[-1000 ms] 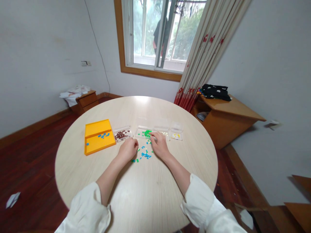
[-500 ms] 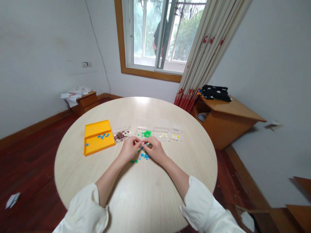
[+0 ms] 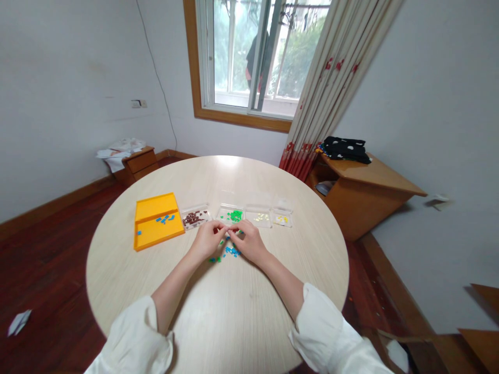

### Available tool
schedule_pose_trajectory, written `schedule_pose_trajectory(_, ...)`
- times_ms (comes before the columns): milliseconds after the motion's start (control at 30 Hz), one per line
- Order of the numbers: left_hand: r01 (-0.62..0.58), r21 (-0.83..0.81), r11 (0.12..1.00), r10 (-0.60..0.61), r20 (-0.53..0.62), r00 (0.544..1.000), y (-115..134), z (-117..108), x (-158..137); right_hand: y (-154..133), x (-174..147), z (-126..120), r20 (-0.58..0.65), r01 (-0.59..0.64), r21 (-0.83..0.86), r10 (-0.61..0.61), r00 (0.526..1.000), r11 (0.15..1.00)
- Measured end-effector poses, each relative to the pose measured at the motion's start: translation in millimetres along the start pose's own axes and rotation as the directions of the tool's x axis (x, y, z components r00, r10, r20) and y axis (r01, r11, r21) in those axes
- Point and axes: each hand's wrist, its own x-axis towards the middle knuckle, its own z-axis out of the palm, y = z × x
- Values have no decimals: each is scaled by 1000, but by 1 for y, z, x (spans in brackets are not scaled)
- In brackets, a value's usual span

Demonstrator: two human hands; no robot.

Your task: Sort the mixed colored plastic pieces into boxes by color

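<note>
**Green, brown, cream and yellow pieces lie in clear cases; blue and green ones lie loose**

The left hand (image 3: pixel 206 241) and right hand (image 3: pixel 250 242) meet at the fingertips, thumbs and forefingers brought together above the pale, wood-grained round tabletop (image 3: pixel 234 311). At this size, whether a small piece is pinched between them is hard to tell.

Below and between the hands lie loose, small, blocky blue pieces (image 3: pixel 233 251), heaped closely, with a few flat bright-green pieces (image 3: pixel 219 259) beside them.

Just beyond the fingers, a shallow clear plastic case (image 3: pixel 230 206) holds a cluster of green pieces. Left of it, irregular dark-brown pieces (image 3: pixel 193 218) fill another clear case; to the right, sparse cream pieces (image 3: pixel 262 217) and yellow pieces (image 3: pixel 281 219) sit in two more.

Farther left, a glossy orange-yellow plastic tray (image 3: pixel 156 238), rectangular, with a raised ridge across it, carries several flat blue tiles (image 3: pixel 165 219).

The work seems partly done: the cases hold one colour each, by the look of them, while the mixed blue-and-green scatter remains uncollected.
</note>
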Motion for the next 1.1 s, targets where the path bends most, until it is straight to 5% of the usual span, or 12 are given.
schedule_pose_trajectory(200,-61,188,980,50,64,997,5,0,-5,-1,1,0,61,-77,0,76,995,997)
schedule_pose_trajectory(400,-62,490,869,84,-23,996,8,-20,-6,-2,1,-2,86,-159,-30,161,983,987)
schedule_pose_trajectory(700,41,530,847,-150,164,975,-8,-52,1,19,15,-9,-82,-113,-238,96,992,965)
schedule_pose_trajectory(867,21,509,861,-166,241,956,-13,-50,-2,40,25,-13,-149,-147,-317,104,983,937)
schedule_pose_trajectory(1100,-36,530,847,-145,296,944,-16,-39,-4,31,19,-14,-135,-110,-229,80,988,967)
